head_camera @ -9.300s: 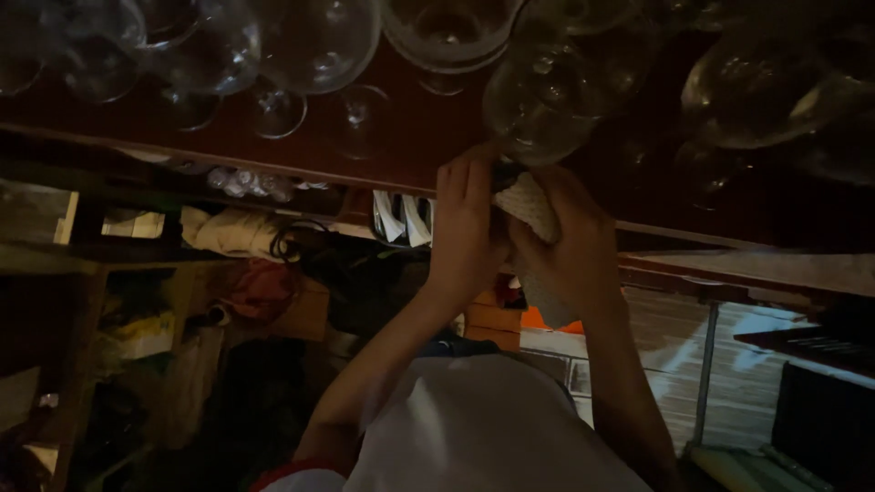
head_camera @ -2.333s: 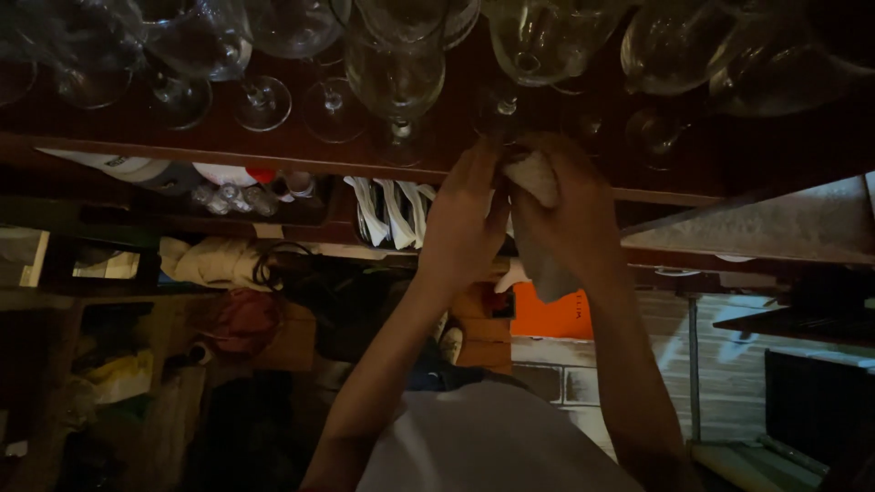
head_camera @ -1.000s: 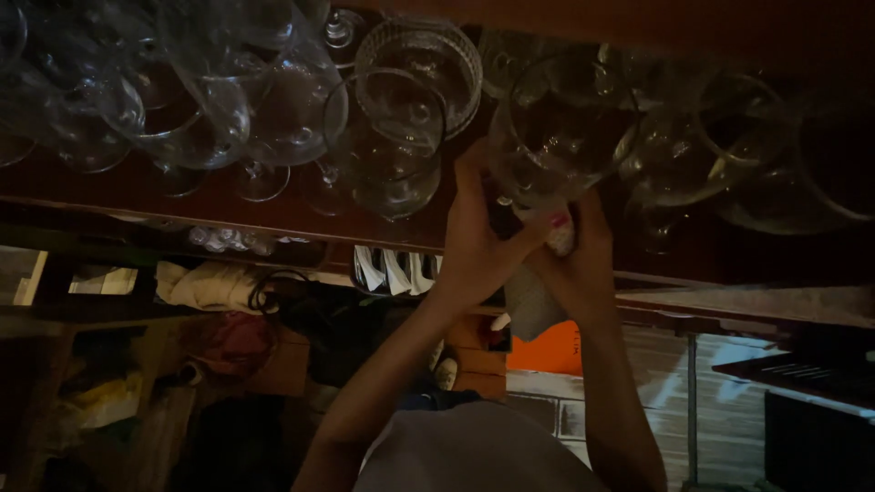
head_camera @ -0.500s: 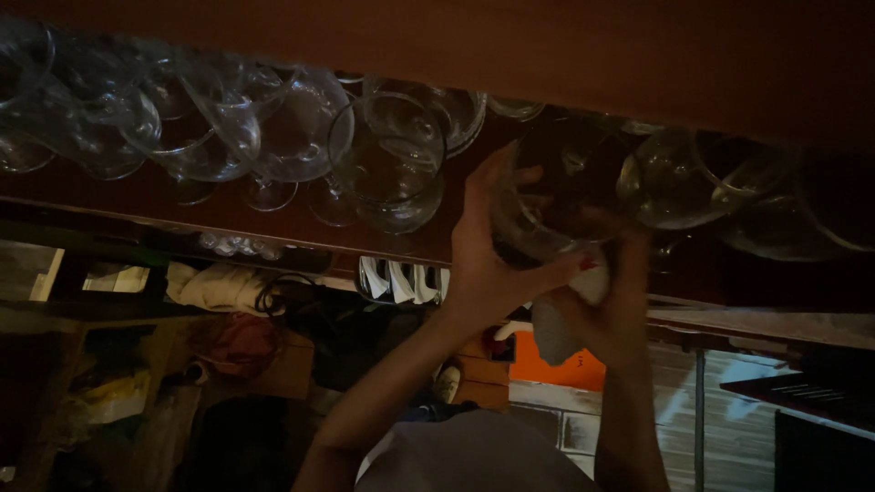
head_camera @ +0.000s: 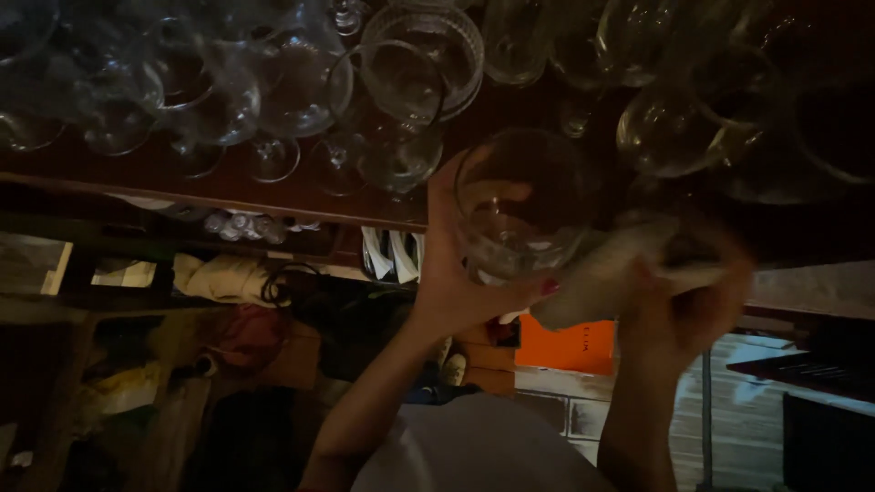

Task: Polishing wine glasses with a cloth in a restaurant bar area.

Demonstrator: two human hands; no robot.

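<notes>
Both hands are raised in front of the camera, close to a row of stemmed glasses (head_camera: 401,100) that sit on a dark wooden shelf (head_camera: 228,196). The left hand (head_camera: 456,273) is closed around the bowl of 1 clear glass (head_camera: 519,210), thumb on the near side and fingers curled over the far side, with red-painted nails showing at the glass wall. The right hand (head_camera: 684,301) is clenched on a bunched pale cloth (head_camera: 620,264), whose loose end reaches to the side of the glass and seems to touch it. The glass is held in the air, its rim toward the camera, just beside the hanging row and not resting on anything. The main risk, as I judge it, is a knock: the held glass is very near the neighbouring bowls, so a small swing of the left hand could strike 1 of them and chip or crack thin rims. A second risk is the grip itself; the glass is held only by its bowl, and if the cloth drags against it while the fingers are loose, it could twist out and fall toward the cluttered shelves (head_camera: 219,282) and floor below. Squeezing harder to prevent that could break a thin bowl in the palm. The light is dim, which makes it harder to judge the gap to the other glasses.
</notes>
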